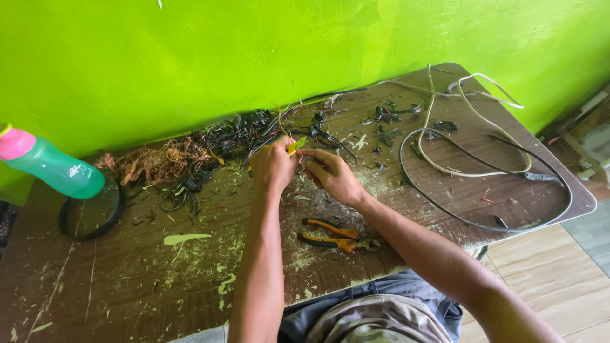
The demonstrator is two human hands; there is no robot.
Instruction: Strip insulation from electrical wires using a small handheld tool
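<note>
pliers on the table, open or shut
Slightly open: the pliers lie flat with their orange handles spread apart, untouched by either hand. The jaw end is too small to judge.

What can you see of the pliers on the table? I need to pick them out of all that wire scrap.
The pliers lie flat on the worn brown table, near its front edge, just below both hands and touching neither. Two orange handles with black grip strips point left and stand slightly apart; the dark metal head points right, partly lost among paint flecks and debris. Whether its tips meet is too small to tell.
</note>
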